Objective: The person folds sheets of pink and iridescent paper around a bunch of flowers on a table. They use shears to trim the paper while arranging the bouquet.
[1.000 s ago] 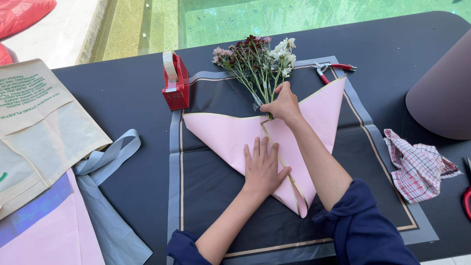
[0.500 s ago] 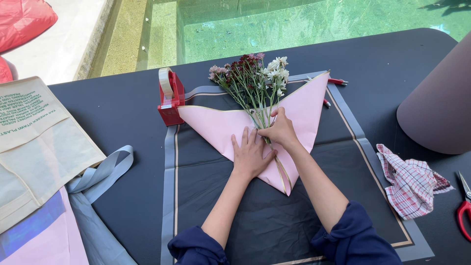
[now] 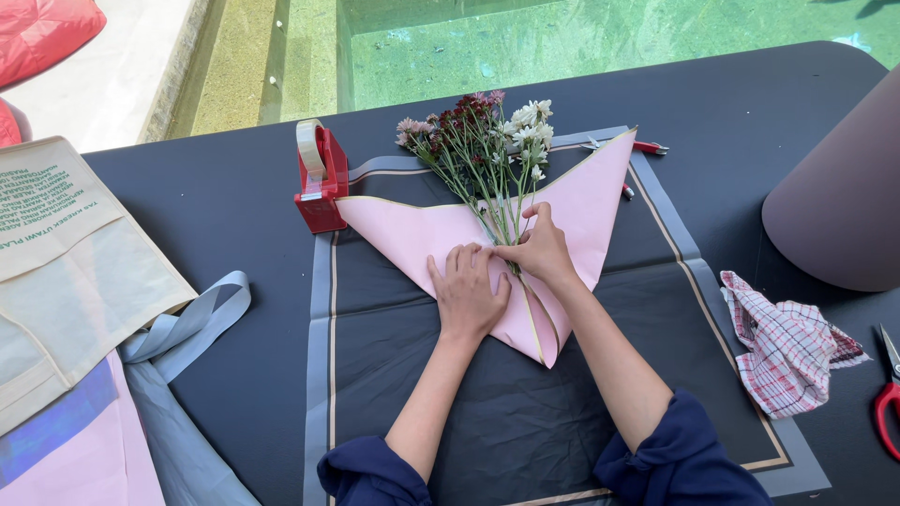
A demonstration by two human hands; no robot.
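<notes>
**Inspector:** Beside the red tape dispenser (image 3: 321,183), what do you log?

**Operator:** I log the pink wrapping paper (image 3: 441,234) lying just right of the dispenser, on the dark bordered sheet (image 3: 525,412). The flower bunch (image 3: 483,141) lies on it, heads pointing away from me. Since half a second ago the left hand (image 3: 467,295) has closed in beside the right hand (image 3: 542,251); both now meet at the stems.

**Inspector:** Hand states?

**Operator:** Left lies flat, fingers spread, pressing the fold. Right is pinched on the paper and stems. I judge the fold is being gathered.

**Inspector:** Anything obscured?

**Operator:** The lower stems are hidden under paper and hands. Far right of the dispenser, the red scissors (image 3: 886,403) are cut off at the edge. A red-handled tool (image 3: 647,147) behind the paper is mostly covered.
</notes>
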